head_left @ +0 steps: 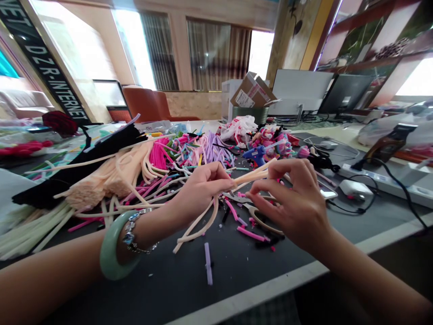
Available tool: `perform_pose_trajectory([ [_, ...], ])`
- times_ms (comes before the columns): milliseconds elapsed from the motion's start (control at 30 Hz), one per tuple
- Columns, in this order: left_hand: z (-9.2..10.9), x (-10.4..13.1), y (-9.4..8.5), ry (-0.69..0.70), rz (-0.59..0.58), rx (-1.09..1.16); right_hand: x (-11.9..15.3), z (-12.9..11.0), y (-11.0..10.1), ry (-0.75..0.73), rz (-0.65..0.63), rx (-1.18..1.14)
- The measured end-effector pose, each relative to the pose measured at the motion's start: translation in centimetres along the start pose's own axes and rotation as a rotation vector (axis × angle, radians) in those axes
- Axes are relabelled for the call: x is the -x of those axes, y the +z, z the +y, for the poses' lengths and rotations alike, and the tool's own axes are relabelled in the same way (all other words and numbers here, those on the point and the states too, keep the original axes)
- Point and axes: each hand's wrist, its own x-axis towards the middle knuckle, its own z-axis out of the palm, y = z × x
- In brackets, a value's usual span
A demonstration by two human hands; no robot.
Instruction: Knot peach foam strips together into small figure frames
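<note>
Between my two hands stretch several peach pipe cleaners (pixel 252 176), held above the table. My left hand (pixel 208 185) pinches them near their middle, and two peach ends hang down below it. At the other end, my right hand (pixel 292 201) has thumb and finger closed on them, its other fingers curled. Scissors (pixel 260 219) lie on the table just beneath and partly behind my right hand. Around them are cut pink pipe cleaner pieces (pixel 252 234), and a short lilac piece (pixel 208 264) lies nearer me.
Bundles of peach pipe cleaners (pixel 108 180) and a lilac pile (pixel 216 151) cover the left and back. A blue glue gun (pixel 255 154) stands behind my hands. At right are a power strip (pixel 389 185), cables and a white charger (pixel 356 190). A cardboard box (pixel 252 92) sits farther back.
</note>
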Motion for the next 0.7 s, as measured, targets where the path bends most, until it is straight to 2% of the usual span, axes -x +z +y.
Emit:
perform_pose_trajectory([
  [500,-0.07,-0.17,0.07,-0.005,-0.005,0.028,-0.32,-0.33,0.12,0.011,0.052,-0.011],
  [700,-0.07,0.01,0.16,-0.016,-0.011,0.033,-0.17,-0.18,0.22,0.003,0.021,-0.009],
])
